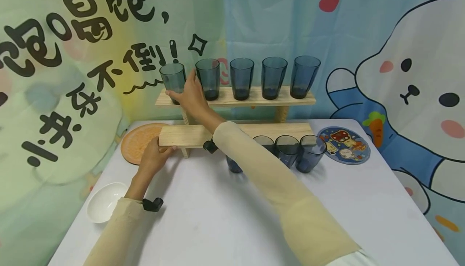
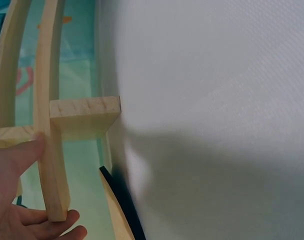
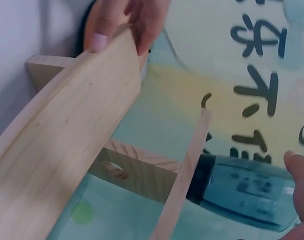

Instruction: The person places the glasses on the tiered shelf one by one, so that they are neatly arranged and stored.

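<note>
On the left end of the upper board, my right hand (image 1: 191,96) grips a blue-tinted drinking glass (image 1: 173,77), with the thumb and fingers on either side of it. The right wrist view shows that same glass (image 3: 247,190) standing on the thin board, its rim toward the hand. My left hand (image 1: 155,158) holds the left end of the lower board of a two-tier wooden rack (image 1: 181,137). In the left wrist view the thumb (image 2: 27,152) lies on one face of the board while the fingers reach around its end.
Several more glasses (image 1: 241,78) stand in a row on the upper board. Below the rack, glasses (image 1: 310,155) stand on the white table, partly behind my right sleeve. An orange round mat (image 1: 139,145), a white bowl (image 1: 105,203) and a patterned round mat (image 1: 345,147) lie around.
</note>
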### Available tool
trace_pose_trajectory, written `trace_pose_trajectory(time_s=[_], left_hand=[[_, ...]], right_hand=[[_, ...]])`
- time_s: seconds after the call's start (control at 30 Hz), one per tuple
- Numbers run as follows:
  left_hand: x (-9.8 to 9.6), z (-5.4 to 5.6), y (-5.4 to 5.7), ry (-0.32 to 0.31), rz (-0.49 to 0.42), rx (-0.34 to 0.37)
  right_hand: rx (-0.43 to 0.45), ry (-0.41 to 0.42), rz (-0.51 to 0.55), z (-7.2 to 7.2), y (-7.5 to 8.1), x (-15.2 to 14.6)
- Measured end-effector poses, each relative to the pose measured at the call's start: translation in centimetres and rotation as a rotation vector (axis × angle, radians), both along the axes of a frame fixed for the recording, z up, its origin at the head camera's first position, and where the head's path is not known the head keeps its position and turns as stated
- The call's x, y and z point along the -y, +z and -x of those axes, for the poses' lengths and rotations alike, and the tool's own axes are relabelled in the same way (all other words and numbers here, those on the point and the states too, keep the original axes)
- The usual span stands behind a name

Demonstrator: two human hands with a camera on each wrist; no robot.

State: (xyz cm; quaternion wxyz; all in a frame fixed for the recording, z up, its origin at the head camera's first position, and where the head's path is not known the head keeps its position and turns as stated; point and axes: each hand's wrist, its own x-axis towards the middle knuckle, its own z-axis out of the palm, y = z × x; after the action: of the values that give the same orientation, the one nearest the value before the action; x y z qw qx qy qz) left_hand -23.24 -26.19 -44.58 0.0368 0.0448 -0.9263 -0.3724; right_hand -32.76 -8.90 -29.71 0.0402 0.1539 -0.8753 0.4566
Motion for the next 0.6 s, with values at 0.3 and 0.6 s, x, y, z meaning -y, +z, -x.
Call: trace_pose_trajectory(time_s=[0.3, 0.6], left_hand=[[0.1, -0.1, -0.1, -0.006, 0.009, -0.005], [0.1, -0.2, -0.1, 0.005, 0.022, 0.005]], right_hand=[[0.038, 0.134, -0.137, -3.1, -0.1, -2.9], [-0.073, 0.256, -0.119, -7.3, -1.6, -13.3]])
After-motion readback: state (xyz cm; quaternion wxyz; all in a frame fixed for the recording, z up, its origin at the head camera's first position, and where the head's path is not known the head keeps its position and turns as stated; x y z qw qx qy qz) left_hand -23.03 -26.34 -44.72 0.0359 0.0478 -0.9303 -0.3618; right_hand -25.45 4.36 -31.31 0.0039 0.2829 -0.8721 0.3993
